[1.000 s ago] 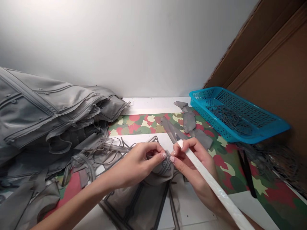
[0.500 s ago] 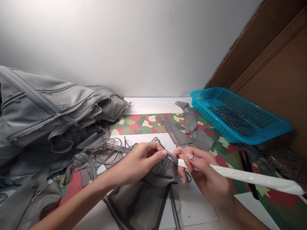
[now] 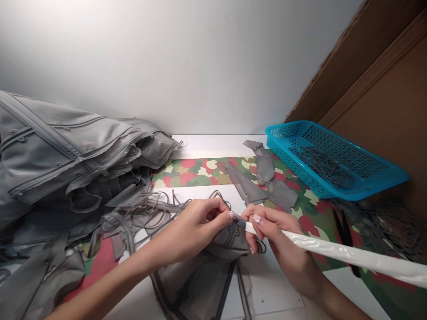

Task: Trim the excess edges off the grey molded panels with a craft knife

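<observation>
My left hand pinches the upper edge of a grey moulded rubber-like sheet, thumb on top. In my right hand is a knife with a long white-wrapped handle, gripped like a pen with the end reaching off to the right. Its short metal blade points left and meets the sheet's edge close to my left thumb; the exact contact is too small to see. Dark ridges outline the sheet, which hangs down toward me. Thin grey strips curl beneath my right fingers.
A tall stack of grey sheets stands at left, with loose trimmed strips beside it. Flat grey scraps lie ahead. A blue basket holding thin strips sits at right near a cardboard wall. Black tweezers-like tool lies below it.
The sheet and my left hand have shifted slightly right. The knife's blade has moved a little left relative to my left thumb, and its handle end has swung lower, toward the right edge.
</observation>
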Demonstrator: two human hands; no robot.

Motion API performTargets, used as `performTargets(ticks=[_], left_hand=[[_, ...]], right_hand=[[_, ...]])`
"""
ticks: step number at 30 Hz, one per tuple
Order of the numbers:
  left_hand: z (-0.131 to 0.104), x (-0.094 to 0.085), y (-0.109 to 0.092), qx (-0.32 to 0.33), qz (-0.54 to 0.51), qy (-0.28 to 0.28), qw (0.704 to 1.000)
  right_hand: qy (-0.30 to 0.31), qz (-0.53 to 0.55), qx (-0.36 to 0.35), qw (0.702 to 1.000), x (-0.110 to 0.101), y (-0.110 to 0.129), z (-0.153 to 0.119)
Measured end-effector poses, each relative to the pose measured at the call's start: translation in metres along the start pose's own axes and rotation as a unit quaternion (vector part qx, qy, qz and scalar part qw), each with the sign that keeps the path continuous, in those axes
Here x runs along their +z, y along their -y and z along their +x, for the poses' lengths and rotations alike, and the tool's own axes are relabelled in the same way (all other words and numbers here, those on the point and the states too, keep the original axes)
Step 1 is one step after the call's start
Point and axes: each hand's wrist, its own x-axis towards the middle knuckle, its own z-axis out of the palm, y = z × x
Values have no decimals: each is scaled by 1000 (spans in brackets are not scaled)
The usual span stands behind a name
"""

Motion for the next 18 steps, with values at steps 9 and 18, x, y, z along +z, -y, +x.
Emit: performTargets(ticks=[9, 18], left_hand=[[-4, 8, -8, 33, 108, -36, 993], [-5, 14, -10, 54, 110, -49, 991]], right_hand=[[-39, -206, -46, 977, 7, 0, -2], [-62, -155, -65, 984, 8, 3, -3]])
